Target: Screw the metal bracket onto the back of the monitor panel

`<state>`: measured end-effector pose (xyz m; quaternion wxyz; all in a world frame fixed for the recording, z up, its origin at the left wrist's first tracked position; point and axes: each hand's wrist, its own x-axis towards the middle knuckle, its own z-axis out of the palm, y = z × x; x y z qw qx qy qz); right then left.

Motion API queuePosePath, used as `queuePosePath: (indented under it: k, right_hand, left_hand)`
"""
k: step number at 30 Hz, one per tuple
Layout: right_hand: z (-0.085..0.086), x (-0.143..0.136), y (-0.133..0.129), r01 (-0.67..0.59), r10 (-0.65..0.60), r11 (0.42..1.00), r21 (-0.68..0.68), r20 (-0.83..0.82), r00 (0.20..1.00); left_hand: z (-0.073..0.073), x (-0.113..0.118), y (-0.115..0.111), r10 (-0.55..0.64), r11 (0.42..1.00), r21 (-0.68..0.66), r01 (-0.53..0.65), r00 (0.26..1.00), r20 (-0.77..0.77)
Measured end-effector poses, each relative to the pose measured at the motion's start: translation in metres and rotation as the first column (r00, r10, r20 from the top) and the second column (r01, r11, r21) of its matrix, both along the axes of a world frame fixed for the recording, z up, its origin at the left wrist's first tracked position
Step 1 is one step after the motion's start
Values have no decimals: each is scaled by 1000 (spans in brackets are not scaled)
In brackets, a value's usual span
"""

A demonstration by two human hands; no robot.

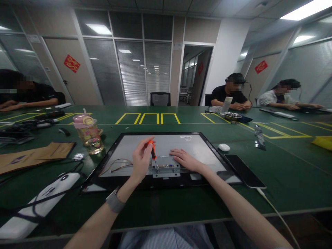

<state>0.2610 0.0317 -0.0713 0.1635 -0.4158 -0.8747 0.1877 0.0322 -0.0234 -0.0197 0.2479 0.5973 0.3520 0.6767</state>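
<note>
A flat display panel (207, 155) with a black frame lies back side up on the green table. Near its front edge sits a grey metal box with ports (166, 169). My left hand (141, 160) is closed around an orange and black screwdriver (153, 149), held nearly upright with its shaft pointing down at the left part of the box. Whether the tip sits in a screw is too small to tell. My right hand (185, 159) lies flat, fingers stretched out, at the box's right rear. Thin cables (116, 166) run across the panel left of the box.
Left of the panel stand a drink bottle (89, 135), brown cardboard (38, 154) and a white device with black cords (41, 204). On the right lie a phone (243, 169) with a cable and a white earbud case (224, 147). Several people sit across the table.
</note>
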Motion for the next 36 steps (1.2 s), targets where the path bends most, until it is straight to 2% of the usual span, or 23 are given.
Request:
queuePosePath:
  k: [3,5,11,14,19,21,26,29,34,36]
  right_hand:
    - [0,1,0,0,0,1000,-8,-8,1000]
    - [0,1,0,-3,3,1000,-10,-11,1000]
    - [0,0,0,-4,4,1000,-1,-6,1000]
    - [-1,1,1,-1,1,1000,-1,-9,1000]
    - [-1,2,1,-9,9,1000,-7,-4,1000]
    - [0,1,0,-8,8,1000,-7,-1,1000]
    - [1,0,0,2,-2,1000,3,-1,1000]
    - [0,0,1,2,-2,1000,2,2,1000]
    - [-1,1,1,1,-1,1000,-7,-5,1000]
    - [0,0,0,3,-3,1000,-11,-8,1000]
  left_hand:
    - [1,-1,1,99,991,103,-91,993,-69]
    - [1,-1,2,129,985,122,-120,989,-72]
    - [4,0,-2,-13,1000,2,13,1000,20]
    - [3,1,-1,27,999,-23,-26,1000,8]
    - [1,0,3,153,983,110,-144,986,-69]
    - [1,0,2,143,986,98,-136,988,-64]
    - [3,0,-1,18,1000,25,-19,1000,18]
    - [2,1,-1,29,999,15,-29,1000,4]
    - [0,0,2,89,994,73,-86,995,-44]
    - [1,1,1,77,995,65,-75,996,-40]
